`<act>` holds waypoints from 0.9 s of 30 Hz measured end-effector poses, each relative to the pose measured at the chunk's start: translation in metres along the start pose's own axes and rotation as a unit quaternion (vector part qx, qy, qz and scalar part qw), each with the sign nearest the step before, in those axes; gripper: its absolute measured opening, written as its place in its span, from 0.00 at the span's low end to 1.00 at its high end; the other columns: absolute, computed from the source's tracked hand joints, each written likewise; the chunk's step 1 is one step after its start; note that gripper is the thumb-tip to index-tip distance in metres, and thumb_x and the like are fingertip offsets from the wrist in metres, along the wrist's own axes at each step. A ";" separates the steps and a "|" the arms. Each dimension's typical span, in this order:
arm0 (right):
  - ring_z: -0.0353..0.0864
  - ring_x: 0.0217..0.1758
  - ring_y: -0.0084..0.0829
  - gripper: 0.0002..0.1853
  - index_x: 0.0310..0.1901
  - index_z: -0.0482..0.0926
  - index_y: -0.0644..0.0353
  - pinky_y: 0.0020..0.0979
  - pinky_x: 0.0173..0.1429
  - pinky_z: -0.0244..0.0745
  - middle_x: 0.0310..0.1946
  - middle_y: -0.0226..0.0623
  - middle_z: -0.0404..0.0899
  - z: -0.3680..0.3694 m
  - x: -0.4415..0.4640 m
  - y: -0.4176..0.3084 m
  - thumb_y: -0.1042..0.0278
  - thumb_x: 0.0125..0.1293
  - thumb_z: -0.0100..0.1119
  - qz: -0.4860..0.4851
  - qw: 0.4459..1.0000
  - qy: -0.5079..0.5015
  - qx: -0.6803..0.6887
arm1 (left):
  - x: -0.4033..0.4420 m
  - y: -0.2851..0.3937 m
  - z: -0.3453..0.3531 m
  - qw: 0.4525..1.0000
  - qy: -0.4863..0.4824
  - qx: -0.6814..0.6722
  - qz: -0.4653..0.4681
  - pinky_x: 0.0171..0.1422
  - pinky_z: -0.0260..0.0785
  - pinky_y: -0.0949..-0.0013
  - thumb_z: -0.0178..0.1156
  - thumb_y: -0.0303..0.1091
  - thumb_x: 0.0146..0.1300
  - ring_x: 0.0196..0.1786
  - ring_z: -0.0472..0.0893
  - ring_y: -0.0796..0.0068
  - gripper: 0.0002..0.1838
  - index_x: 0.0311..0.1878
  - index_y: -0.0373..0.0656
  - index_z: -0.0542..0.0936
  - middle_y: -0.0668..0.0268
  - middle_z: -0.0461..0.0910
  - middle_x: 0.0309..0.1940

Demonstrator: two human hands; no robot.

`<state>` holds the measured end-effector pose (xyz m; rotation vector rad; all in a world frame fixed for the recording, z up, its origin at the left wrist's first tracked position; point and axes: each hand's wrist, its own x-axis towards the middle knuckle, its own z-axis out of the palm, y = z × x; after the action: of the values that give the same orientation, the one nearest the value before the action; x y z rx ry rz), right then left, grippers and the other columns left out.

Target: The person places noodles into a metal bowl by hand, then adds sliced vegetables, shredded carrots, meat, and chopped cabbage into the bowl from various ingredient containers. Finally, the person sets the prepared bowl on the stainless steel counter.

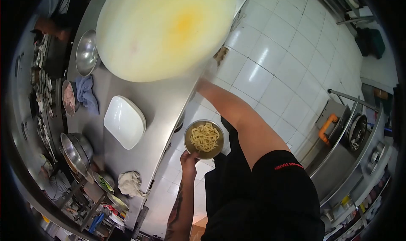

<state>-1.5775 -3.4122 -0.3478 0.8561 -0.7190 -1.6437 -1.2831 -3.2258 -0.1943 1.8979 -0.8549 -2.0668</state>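
My left hand (pixel 189 161) grips the near rim of a small metal bowl (pixel 188 144), its fingers closed on the edge. Thick, pale noodles (pixel 205 137) lie inside the bowl, which is held beside the steel table. My right arm reaches forward to the table edge. There, a large round yellowish-white board (pixel 148 42) hides most of my right hand (pixel 202 85); its wrist is blurred and its fingers do not show. I cannot tell whether that hand touches the board. A white squarish dish (pixel 124 121) sits on the table between the board and my left side.
The steel table (pixel 163 98) also bears a metal bowl (pixel 87 52), a blue cloth (pixel 87 95) and a beige cloth (pixel 131 184). Beyond stand a bowl of pinkish food (pixel 69 98) and stacked metal bowls (pixel 76 152). White floor tiles (pixel 270 71) and a steel sink (pixel 338 165) lie to the right.
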 end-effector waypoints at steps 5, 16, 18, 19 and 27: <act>0.55 0.78 0.39 0.33 0.73 0.64 0.45 0.43 0.79 0.48 0.75 0.33 0.60 0.017 0.001 0.003 0.39 0.71 0.40 -0.022 0.705 -0.027 -0.709 | 0.027 0.016 0.017 1.000 -0.022 0.013 0.018 0.54 0.79 0.64 0.56 0.24 0.60 0.46 0.85 0.68 0.14 0.50 0.36 0.79 0.59 0.85 0.45; 0.63 0.74 0.37 0.30 0.74 0.63 0.47 0.37 0.77 0.55 0.74 0.34 0.64 0.068 -0.019 0.043 0.49 0.73 0.48 0.005 0.399 -0.064 -0.915 | 0.061 0.046 0.068 0.999 -0.020 -0.035 0.032 0.50 0.80 0.64 0.55 0.25 0.61 0.44 0.85 0.71 0.13 0.49 0.40 0.77 0.62 0.84 0.44; 0.65 0.73 0.37 0.29 0.73 0.65 0.48 0.36 0.77 0.57 0.73 0.36 0.65 0.103 -0.038 0.076 0.51 0.73 0.50 -0.015 0.380 -0.020 -0.925 | 0.069 0.053 0.078 0.998 -0.015 -0.051 0.032 0.51 0.79 0.64 0.56 0.26 0.60 0.44 0.84 0.71 0.12 0.48 0.41 0.77 0.63 0.84 0.44; 0.65 0.73 0.37 0.28 0.71 0.67 0.49 0.36 0.76 0.58 0.72 0.36 0.66 0.124 -0.047 0.095 0.51 0.72 0.50 -0.011 0.187 -0.013 -0.982 | 0.070 0.059 0.084 0.997 -0.022 -0.068 0.035 0.51 0.79 0.64 0.56 0.25 0.60 0.44 0.84 0.71 0.12 0.48 0.41 0.77 0.63 0.83 0.44; 0.69 0.70 0.39 0.24 0.63 0.75 0.52 0.39 0.73 0.62 0.68 0.39 0.71 0.090 -0.058 0.093 0.50 0.72 0.49 -0.022 0.094 0.007 -0.995 | 0.098 0.073 0.116 0.990 -0.010 -0.136 0.039 0.49 0.80 0.65 0.57 0.23 0.61 0.39 0.84 0.70 0.10 0.46 0.40 0.76 0.64 0.82 0.38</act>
<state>-1.5940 -3.3737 -0.2124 -1.2595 1.7038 -0.9534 -1.4262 -3.3043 -0.2372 1.6754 -0.6040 -2.0401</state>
